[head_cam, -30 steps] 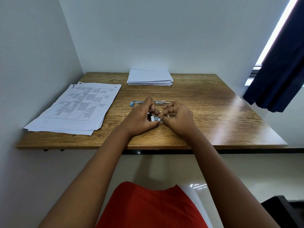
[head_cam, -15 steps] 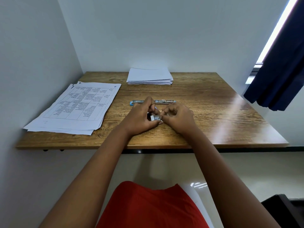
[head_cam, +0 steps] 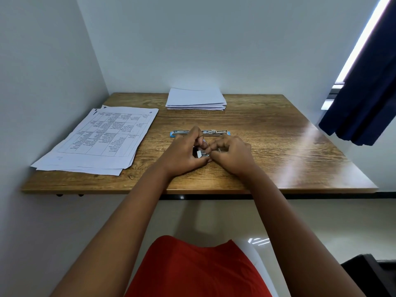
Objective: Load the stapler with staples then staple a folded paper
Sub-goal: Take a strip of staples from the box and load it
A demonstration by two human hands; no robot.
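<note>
**A:** Where are your hands right now?

**B:** Both are at the middle of the worktop (head_cam: 267,168), knuckles toward you. Your left hand (head_cam: 184,154) has its fingers curled, and its grip pinches a small silvery box of staples (head_cam: 201,154) between thumb and fingertips. Your right hand (head_cam: 232,155) sits just beside it at 3 o'clock, fingers curled inward, fingertips meeting the same little box. Whether the right grip truly pinches the box or only a strip from it, I cannot tell; your fingers hide that spot.

**A:** And the stapler?

**B:** Your stapler (head_cam: 211,132) lies flat on the worktop just beyond your hands, at 12 o'clock from them. It lies swung open into one long line running left to right, metal channel facing up, with blue ends. Your left hand's knuckles cover part of its left half. Neither hand touches it as far as I can see.

**A:** The paper?

**B:** A stack of folded paper (head_cam: 196,99) rests at the far edge of the worktop, at 12 o'clock from the stapler and well apart from it. A looser pile of printed sheets (head_cam: 102,138) with tables on them lies at 9 o'clock from your hands, its near corner hanging a little over the worktop's left edge.

**A:** Anything else around you?

**B:** A dark blue curtain (head_cam: 364,91) hangs at 2 o'clock beside a bright window strip. Red clothing (head_cam: 192,269) shows at 6 o'clock, below your forearms.
</note>
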